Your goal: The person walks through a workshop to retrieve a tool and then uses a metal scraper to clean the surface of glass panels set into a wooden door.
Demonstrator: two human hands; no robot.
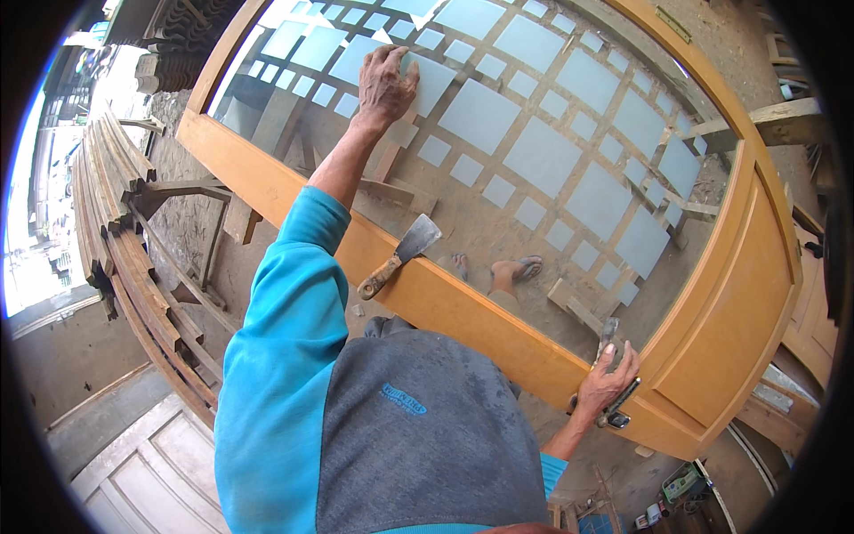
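Observation:
A wooden door with a large glass pane lies in front of me. Frosted squares of several sizes pattern the glass. My left hand reaches to the far part of the pane, its bent fingers resting on a frosted square; nothing shows in them. A putty knife with a wooden handle lies across the near frame rail, its blade over the glass. At the near right corner, my right hand is curled beside a dark metal piece. A narrow greyish object shows at its fingertips; its kind is unclear.
Long wooden mouldings are stacked on supports at the left. A pale panelled door lies at the lower left. Timber supports show under the far right side. Tools, including a green one, lie on the ground at lower right.

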